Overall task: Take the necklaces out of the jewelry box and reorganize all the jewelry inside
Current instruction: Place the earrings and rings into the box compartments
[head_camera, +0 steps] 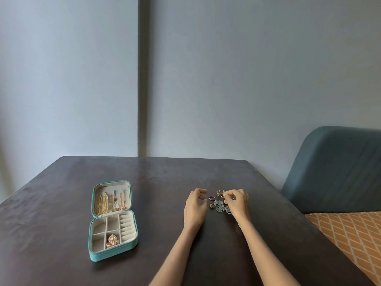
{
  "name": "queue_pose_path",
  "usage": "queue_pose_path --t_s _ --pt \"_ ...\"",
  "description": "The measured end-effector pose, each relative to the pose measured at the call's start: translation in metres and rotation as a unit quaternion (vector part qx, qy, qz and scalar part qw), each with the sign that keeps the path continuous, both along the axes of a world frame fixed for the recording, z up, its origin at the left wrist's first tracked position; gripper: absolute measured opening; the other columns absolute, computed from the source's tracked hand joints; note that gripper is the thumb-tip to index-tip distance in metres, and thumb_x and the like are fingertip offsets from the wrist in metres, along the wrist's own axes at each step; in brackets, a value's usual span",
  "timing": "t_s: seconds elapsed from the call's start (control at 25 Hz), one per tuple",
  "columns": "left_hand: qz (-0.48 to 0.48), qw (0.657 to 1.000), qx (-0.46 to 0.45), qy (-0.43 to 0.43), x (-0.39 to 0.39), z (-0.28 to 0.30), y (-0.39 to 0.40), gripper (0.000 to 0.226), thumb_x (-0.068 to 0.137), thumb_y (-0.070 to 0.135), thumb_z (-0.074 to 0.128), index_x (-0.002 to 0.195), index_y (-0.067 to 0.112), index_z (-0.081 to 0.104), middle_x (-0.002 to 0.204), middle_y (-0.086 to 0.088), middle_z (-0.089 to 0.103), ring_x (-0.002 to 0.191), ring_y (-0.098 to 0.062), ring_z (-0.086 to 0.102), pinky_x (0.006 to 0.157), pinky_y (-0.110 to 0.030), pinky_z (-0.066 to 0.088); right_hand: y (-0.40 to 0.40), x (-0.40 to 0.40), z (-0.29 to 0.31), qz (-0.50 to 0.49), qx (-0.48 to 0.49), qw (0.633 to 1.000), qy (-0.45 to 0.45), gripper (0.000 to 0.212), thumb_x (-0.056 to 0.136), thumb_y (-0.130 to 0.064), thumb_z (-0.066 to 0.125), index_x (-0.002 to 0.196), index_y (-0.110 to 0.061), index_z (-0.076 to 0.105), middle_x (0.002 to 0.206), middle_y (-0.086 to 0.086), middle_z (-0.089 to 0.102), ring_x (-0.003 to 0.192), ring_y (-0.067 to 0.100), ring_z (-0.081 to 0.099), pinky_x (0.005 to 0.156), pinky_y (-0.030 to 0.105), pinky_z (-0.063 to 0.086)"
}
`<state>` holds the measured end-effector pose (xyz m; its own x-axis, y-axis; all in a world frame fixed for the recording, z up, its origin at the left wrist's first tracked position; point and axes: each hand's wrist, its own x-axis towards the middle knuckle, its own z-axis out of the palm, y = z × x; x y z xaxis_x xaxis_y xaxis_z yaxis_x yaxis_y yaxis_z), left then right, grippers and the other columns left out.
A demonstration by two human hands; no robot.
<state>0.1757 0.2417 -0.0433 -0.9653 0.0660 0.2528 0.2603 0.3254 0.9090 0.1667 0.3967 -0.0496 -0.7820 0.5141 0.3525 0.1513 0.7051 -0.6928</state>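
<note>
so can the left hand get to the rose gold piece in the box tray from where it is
Probably yes. The left hand holds nothing, the jewelry box lies open to its left, and only bare table lies between it and the rose gold piece.

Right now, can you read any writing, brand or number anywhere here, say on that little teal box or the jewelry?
None: no readable text shows in this view.
Jewelry box: its teal shell and pale lining show no label or logo.
Necklaces in the lid: no tags seen.
Small jewelry on the table between the hands: any stamps are too small to tell.
Wall and sofa: plain, no signs.
</note>
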Motion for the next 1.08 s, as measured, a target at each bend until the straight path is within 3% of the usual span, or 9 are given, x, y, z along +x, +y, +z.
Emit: queue_pose_path --t_s 0.16,0.24,0.36,0.48,0.6,0.68,0.88,1.08 --pt "-0.006 1.0 0.004 0.01 -0.001 -0.001 0.001 0.029 0.081 0.005 0.048 0.101 0.021 0.063 0.082 0.011 0.052 0.084 -0.012 0.053 0.077 -0.03 0.045 -0.002 0.0 -0.003 0.07 0.034 0.997 -0.009 0.009 0.082 -0.023 0.066 0.08 -0.025 0.075 0.091 0.0 0.066 0.094 0.022 0.053 0.085 0.035 0.043" --pt "-0.005 1.0 0.002 0.011 -0.002 -0.002 0.0 0.028 0.082 0.006 0.049 0.1 0.021 0.063 0.081 0.012 0.051 0.082 -0.012 0.052 0.076 -0.029 0.044 -0.003 0.002 -0.004 0.072 0.004 0.997 0.026 0.017 0.083 -0.015 0.062 0.081 -0.025 0.075 0.09 -0.002 0.066 0.092 0.021 0.057 0.085 0.034 0.045" --pt "-0.002 1.0 -0.004 0.016 -0.001 -0.001 -0.001 0.028 0.082 0.006 0.049 0.1 0.021 0.064 0.084 0.011 0.053 0.084 -0.013 0.054 0.073 -0.028 0.043 -0.003 0.012 0.001 -0.008 -0.122 0.989 0.079 0.03 0.085 0.002 0.046 0.088 -0.014 0.071 0.098 0.007 0.062 0.092 0.027 0.061 0.079 0.032 0.044" --pt "-0.013 0.998 -0.067 0.016 0.002 0.001 0.001 0.028 0.084 0.011 0.05 0.102 0.026 0.065 0.09 0.012 0.05 0.092 -0.011 0.057 0.071 -0.025 0.04 -0.002 0.02 0.001 -0.094 -0.156 0.981 0.07 0.031 0.085 0.002 0.04 0.091 -0.012 0.067 0.107 0.011 0.062 0.098 0.031 0.059 0.08 0.032 0.043" --pt "-0.027 0.986 -0.161 0.039 0.004 0.002 0.004 0.025 0.088 0.023 0.053 0.107 0.034 0.065 0.095 0.013 0.047 0.097 -0.006 0.058 0.071 -0.022 0.038 -0.005 0.024 -0.002 -0.019 -0.112 0.992 0.053 0.027 0.08 0.001 0.05 0.083 -0.018 0.069 0.091 0.008 0.059 0.092 0.03 0.059 0.081 0.036 0.048" --pt "-0.031 0.983 -0.178 0.043 0.004 0.002 0.004 0.025 0.089 0.027 0.054 0.11 0.035 0.064 0.099 0.012 0.049 0.098 -0.006 0.058 0.072 -0.021 0.039 -0.009 0.027 -0.003 0.037 -0.06 0.996 0.047 0.021 0.079 -0.004 0.06 0.085 -0.019 0.073 0.085 0.003 0.055 0.091 0.028 0.056 0.084 0.036 0.046" --pt "-0.031 0.984 -0.168 0.051 0.003 0.003 0.003 0.025 0.089 0.027 0.052 0.11 0.034 0.065 0.095 0.014 0.045 0.094 -0.008 0.058 0.07 -0.023 0.04 -0.013 0.025 -0.001 0.031 0.089 0.994 -0.047 0.016 0.081 -0.04 0.067 0.092 -0.031 0.073 0.1 -0.003 0.059 0.102 0.02 0.048 0.085 0.031 0.04" --pt "-0.042 0.983 -0.166 0.068 0.001 0.0 0.004 0.023 0.09 0.028 0.052 0.109 0.032 0.066 0.094 0.011 0.044 0.094 -0.011 0.054 0.069 -0.026 0.039 -0.014 0.023 0.002 0.049 0.12 0.991 -0.036 0.012 0.08 -0.033 0.07 0.088 -0.026 0.074 0.098 -0.001 0.061 0.098 0.022 0.05 0.081 0.033 0.041"
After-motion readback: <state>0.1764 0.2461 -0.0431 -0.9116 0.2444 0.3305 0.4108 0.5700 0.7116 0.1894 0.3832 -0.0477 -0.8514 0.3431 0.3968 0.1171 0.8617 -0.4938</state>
